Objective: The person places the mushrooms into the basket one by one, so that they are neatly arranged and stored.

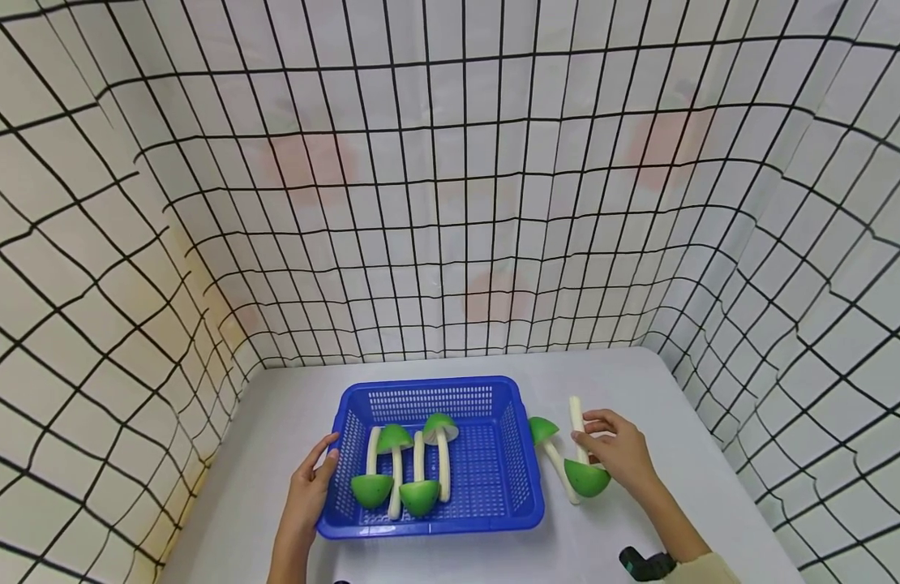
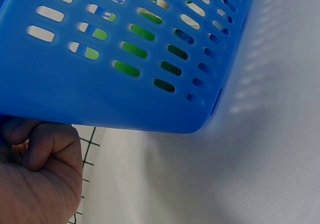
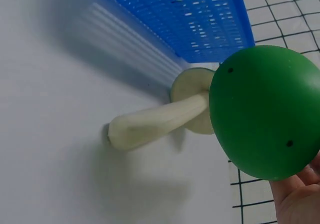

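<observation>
A blue plastic basket with slotted walls sits on the white table. Inside, toward its left half, lie several toy mushrooms with green caps and pale stems, one green cap facing the near wall. My left hand grips the basket's left rim; its curled fingers show against the rim in the left wrist view. Right of the basket, my right hand pinches a toy mushroom by its stem, cap down. In the right wrist view that cap hides most of the hand. Another mushroom lies on the table between basket and hand.
Black wire grid panels over white sheeting stand at the back and both sides of the table. A dark device is at the right wrist, over a light sleeve.
</observation>
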The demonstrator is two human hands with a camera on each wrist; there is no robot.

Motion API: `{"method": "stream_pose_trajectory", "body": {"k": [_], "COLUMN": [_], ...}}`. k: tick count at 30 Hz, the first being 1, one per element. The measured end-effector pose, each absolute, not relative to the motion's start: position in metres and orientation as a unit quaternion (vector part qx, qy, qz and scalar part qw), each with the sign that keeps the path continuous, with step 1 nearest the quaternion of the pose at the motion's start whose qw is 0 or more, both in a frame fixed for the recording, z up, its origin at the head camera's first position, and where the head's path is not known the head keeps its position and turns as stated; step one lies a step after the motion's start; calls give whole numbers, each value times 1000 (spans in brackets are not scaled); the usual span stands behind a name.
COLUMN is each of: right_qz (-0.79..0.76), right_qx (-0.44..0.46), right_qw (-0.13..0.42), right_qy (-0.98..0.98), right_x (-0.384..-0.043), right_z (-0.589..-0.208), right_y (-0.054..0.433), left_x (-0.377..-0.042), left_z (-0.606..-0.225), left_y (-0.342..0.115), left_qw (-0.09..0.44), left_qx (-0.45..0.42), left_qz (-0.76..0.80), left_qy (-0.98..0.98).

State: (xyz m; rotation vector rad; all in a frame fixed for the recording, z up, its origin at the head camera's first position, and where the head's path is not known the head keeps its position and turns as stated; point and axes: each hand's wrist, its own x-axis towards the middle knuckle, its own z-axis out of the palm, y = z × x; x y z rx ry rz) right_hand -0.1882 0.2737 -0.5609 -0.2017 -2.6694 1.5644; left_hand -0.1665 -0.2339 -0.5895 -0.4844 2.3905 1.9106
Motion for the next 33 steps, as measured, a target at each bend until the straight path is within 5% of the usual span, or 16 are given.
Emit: {"method": "stream_pose_trajectory", "body": {"k": [33], "right_qz": [571], "right_qx": [-28], "right_qw": [20], "right_qy": [-820], "right_x": [-202], "right_z": [-527], "right_y": [200], "left_x": [-166], "left_z": [-590], "left_y": [-234], "left_qw": [18], "left_qx": [-152], "left_qz": [616], "left_qy": [773]}}
